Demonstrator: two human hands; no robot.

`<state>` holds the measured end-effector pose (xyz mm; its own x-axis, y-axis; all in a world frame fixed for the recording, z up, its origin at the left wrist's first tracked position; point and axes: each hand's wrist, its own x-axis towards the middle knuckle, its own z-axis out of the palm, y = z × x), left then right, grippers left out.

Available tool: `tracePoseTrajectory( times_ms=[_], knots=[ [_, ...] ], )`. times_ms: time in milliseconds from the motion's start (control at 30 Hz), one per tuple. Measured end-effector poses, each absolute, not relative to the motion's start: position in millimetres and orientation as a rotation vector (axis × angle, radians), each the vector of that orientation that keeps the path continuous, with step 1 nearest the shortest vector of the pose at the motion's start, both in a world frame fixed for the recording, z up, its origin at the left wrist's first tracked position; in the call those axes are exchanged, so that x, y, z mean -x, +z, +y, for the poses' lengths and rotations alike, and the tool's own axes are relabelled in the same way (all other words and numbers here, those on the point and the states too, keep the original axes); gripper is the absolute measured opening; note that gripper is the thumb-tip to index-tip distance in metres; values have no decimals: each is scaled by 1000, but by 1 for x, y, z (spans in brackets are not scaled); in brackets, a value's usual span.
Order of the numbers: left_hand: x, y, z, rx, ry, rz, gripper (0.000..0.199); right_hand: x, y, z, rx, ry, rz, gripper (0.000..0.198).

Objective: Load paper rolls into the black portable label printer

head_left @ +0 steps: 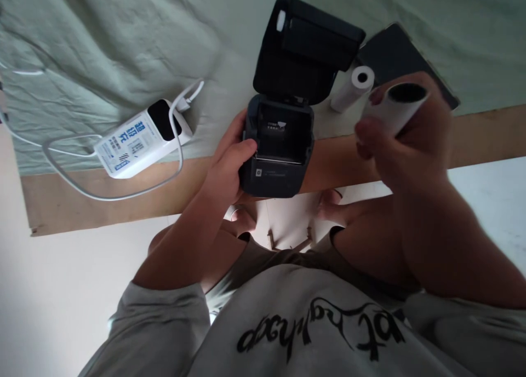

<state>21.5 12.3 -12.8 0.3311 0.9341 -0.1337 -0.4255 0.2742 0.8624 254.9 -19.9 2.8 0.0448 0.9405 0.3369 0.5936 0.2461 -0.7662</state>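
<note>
My left hand grips a small black label printer by its left side, thumb on the rim. The printer's lid is swung up and back, and the paper bay inside shows no roll. To the right, my right hand is closed around a white paper roll, its dark hollow core facing up. This roll is held apart from the printer. Just behind it a second, thinner white paper roll stands tilted on the cloth.
A white power bank or charger box with blue print lies at the left, a white cable looping around it. A dark flat tablet-like object lies behind my right hand. Green cloth covers the table, whose brown edge faces me.
</note>
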Motion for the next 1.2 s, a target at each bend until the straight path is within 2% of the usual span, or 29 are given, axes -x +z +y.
tracePoseTrajectory(
  times_ms=[200,533,600,667,733,900,1033,1200],
  knots=[
    [-25,-12,13,-829,1042,765,30,-249,-2,-18,1455,229,-1928,26],
    [-22,-14,11,-820,1077,678,28,-236,-1,-19,1625,281,-2044,45],
    [-20,-15,11,-826,1079,679,28,-240,7,-22,1543,164,-2021,39],
    [-19,-15,11,-827,1065,699,29,-246,13,-22,1480,-81,-1904,22],
    [-17,-14,10,-843,1038,730,33,-254,13,-17,1497,-212,-1790,21],
    [-18,-10,6,-856,983,863,37,-261,-4,8,1645,-14,-1870,49],
    [-18,-9,5,-817,982,843,36,-258,-8,16,1709,7,-1862,46],
    [-16,-11,7,-843,1001,794,30,-255,-4,8,1639,106,-1930,54]
  ],
)
